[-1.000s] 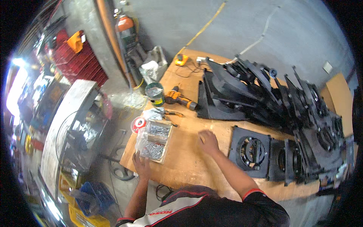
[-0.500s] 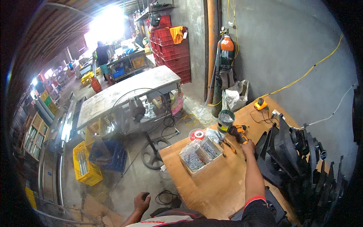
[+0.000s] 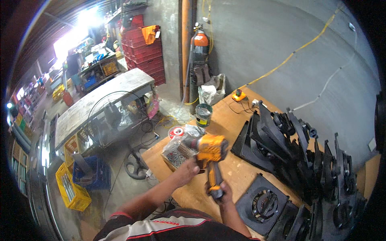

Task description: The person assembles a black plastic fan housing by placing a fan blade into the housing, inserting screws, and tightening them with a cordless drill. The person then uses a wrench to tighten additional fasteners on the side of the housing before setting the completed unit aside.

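Note:
A yellow and black cordless drill (image 3: 211, 149) is held up in front of me, over the wooden table, its chuck end pointing left. My right hand (image 3: 225, 194) is closed round the lower end of its handle. From the left, my left hand (image 3: 187, 173) reaches in with bent fingers against the drill, below its body; the drill partly hides the fingertips. Behind the drill stands a box of screws (image 3: 175, 159), partly covered by the tool. Right of my right hand, a square black fan-like housing (image 3: 262, 204) lies flat on the table.
Stacked black housings (image 3: 277, 140) crowd the right side of the table (image 3: 225, 120). Beyond the box are a red and white tape roll (image 3: 176, 131) and a dark bucket (image 3: 204, 115). A yellow charger (image 3: 239, 95) with a cord sits at the far edge. A pedestal fan (image 3: 114, 114) stands left.
The drill has come from the far part of the table toward me in my right hand. My left hand has risen from beside my body to the drill. The view has turned right.

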Demonstrator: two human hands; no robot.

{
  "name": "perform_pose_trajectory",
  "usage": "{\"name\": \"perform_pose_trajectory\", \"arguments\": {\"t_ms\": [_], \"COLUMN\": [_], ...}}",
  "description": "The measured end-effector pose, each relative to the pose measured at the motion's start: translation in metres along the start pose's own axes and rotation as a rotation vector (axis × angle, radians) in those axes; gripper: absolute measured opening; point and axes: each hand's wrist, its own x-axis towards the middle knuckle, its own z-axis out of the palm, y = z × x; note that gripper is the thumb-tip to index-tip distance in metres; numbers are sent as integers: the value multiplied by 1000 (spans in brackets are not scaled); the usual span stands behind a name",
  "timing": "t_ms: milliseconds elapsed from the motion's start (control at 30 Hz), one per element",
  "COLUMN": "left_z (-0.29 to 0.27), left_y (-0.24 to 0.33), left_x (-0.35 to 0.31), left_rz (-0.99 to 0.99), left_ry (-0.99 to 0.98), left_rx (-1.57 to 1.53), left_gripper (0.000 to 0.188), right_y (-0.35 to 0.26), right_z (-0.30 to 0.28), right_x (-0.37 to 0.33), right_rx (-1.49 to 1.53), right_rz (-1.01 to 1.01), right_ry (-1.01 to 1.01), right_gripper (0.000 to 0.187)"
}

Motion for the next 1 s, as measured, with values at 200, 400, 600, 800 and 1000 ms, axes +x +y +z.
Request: {"name": "perform_pose_trajectory", "arguments": {"t_ms": [200, 400, 600, 800, 1000], "left_z": [51, 74, 78, 75, 78], "left_y": [-2, 3, 8, 0, -9], "left_x": [1, 18, 22, 31, 48], "left_rz": [180, 203, 175, 80, 54], "left_ry": [43, 220, 271, 324, 378], "left_rx": [-192, -216, -214, -230, -214], "left_gripper": [55, 46, 43, 40, 36], "right_y": [-14, -30, -41, -14, -5], "right_z": [42, 36, 34, 17, 14], "right_x": [-46, -49, -43, -32, -30], "right_rx": [-737, -1109, -1123, -915, -855], "right_rz": [-243, -495, -382, -465, -389], "right_ry": [106, 210, 102, 180, 314], "right_gripper": [74, 69, 61, 61, 58]}}
